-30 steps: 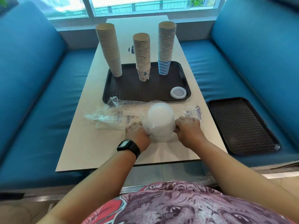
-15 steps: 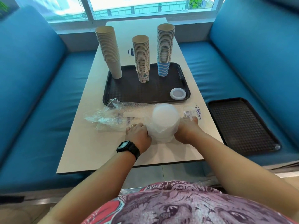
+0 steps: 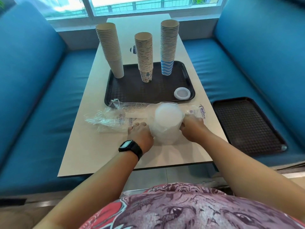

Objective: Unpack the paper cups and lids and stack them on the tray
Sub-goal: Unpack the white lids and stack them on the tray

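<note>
Left hand (image 3: 142,133) and right hand (image 3: 193,128) grip the bagged lid stack (image 3: 166,123) upright on the surface (image 3: 102,149), steadying it to peel the wrap; cups (image 3: 143,57) already stand on the tray (image 3: 148,93).

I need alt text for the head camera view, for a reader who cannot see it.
Two hands, left and right, grip a plastic-wrapped stack of lids on a table. Behind it a dark tray holds three cup stacks and one lid. Empty wrappers lie at left.
</note>
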`<state>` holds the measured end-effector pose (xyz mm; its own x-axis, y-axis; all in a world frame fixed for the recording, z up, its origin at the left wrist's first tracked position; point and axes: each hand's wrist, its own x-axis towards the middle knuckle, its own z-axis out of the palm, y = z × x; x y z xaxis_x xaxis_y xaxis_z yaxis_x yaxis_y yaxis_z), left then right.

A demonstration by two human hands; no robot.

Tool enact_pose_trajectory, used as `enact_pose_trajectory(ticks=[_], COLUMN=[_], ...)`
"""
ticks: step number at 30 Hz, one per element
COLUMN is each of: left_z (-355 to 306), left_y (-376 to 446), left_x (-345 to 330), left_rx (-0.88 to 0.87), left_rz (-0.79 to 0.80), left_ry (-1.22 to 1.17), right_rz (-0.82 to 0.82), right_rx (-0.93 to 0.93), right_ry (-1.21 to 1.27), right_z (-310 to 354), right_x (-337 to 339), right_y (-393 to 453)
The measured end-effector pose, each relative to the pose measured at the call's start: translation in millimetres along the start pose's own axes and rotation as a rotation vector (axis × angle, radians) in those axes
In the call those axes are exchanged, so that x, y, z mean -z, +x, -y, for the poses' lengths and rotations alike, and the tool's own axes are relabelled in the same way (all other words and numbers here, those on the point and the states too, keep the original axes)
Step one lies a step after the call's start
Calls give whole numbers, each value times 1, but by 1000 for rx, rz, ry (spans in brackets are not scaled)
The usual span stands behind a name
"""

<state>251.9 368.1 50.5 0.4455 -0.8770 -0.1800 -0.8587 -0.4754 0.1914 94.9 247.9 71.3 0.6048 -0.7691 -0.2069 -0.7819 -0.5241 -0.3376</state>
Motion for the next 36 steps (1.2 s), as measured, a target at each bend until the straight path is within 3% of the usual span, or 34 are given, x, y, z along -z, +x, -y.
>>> enact_pose_trajectory(ticks=[4, 11, 18, 20, 21, 23, 24, 26, 29, 31, 33, 36], left_z=[0, -8, -5, -3, -2, -2, -2, -2, -1, -1, 3, 19], left_y=[3, 6, 7, 7, 6, 7, 8, 8, 10, 11, 11, 3], left_x=[-1, -3, -2, -5, -6, -7, -7, -8, -9, -6, 1, 18], left_rx=[-24, -82, -56, -58, -56, -50, -49, -55, -48, -25, 15, -6], left_rz=[15, 14, 8, 3, -2, -11, -12, -14, -2, 30, 120, 225], left_ry=[41, 174, 145, 143, 137, 133, 139, 148, 137, 127, 34, -351], right_rz=[133, 29, 58, 3, -53, -241, -383, -579, -585, -490, -420, -379], right_rx=[-32, 44, 5, -34, -67, -91, -37, 195, 538, 562, 522, 469], right_ry=[-144, -120, -75, 100, 310, 786, 903, 840, 449, 322, 364, 395], right_z=[0, -6, -11, -12, -12, -6, -1, 10, 20, 24, 24, 20], right_x=[-9, -17, -19, -11, -6, 5, 12, 26, 34, 31, 28, 29], right_y=[7, 6, 10, 9, 7, -1, -7, -19, -29, -29, -29, -25])
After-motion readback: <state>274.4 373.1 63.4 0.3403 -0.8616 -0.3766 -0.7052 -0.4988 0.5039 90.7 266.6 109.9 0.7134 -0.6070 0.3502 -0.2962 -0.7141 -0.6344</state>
